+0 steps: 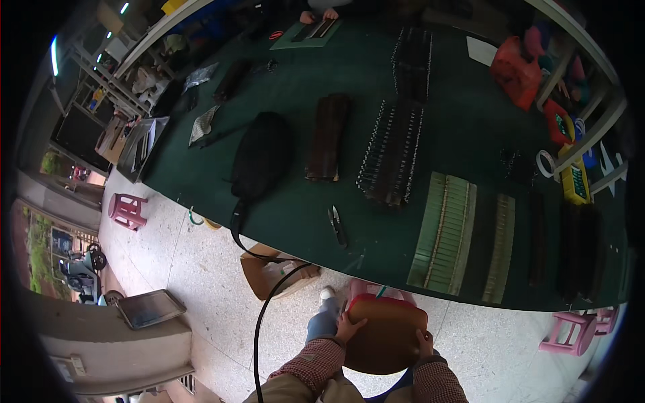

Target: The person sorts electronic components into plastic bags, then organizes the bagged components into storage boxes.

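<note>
Below the table's front edge is a pink stool with a flat brown top [386, 332]. My left hand [349, 328] grips the left side of that top, thumb over its surface. At the opposite side, my right hand [424, 343] is closed on the edge, its underside fingers hidden. On the green-covered table [376, 258], nearest to my hands, lie a pair of thread snips [337, 227] and a green slatted panel [441, 235]. A narrower green strip [499, 248] lies to its right.
Dark bundled strips [328, 138] and rows of dark pieces with metal ends [392, 153] lie mid-table, beside a black bag [260, 158]. A black cable [259, 329] hangs down left of me. A cardboard box [272, 272] stands on the floor. Another person's hands [319, 16] work opposite.
</note>
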### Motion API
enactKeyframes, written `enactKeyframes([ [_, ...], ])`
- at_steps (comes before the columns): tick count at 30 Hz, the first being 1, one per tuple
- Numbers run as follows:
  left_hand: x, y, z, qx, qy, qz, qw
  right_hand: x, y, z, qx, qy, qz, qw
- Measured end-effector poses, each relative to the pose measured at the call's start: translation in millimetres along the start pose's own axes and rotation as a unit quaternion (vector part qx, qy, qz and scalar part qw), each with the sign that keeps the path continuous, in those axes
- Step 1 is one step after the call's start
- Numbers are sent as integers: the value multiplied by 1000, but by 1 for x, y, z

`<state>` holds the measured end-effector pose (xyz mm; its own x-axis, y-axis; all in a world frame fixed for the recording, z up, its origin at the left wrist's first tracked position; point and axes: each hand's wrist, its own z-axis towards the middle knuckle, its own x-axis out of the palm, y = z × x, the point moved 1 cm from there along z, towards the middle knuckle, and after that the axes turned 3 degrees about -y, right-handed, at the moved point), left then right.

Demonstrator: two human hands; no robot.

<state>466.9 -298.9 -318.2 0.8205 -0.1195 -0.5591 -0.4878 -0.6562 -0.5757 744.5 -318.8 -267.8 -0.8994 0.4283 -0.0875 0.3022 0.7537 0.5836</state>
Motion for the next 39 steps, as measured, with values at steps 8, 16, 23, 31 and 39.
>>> enactKeyframes([
  [8,-10,-2,14,45,72,-7,996,-20,-32,19,-76,-130,-82,985],
  [16,-30,52,42,-41,149,-150,977,2,-28,38,-55,0,-201,978],
  [23,-35,-45,11,-128,138,-213,959,6,-42,59,112,-70,-46,990],
  [31,26,-82,6,-93,215,-253,939,-69,-58,89,13,-190,-99,977],
  [39,42,-70,31,-47,193,-214,956,-53,30,62,-33,-138,-103,984],
])
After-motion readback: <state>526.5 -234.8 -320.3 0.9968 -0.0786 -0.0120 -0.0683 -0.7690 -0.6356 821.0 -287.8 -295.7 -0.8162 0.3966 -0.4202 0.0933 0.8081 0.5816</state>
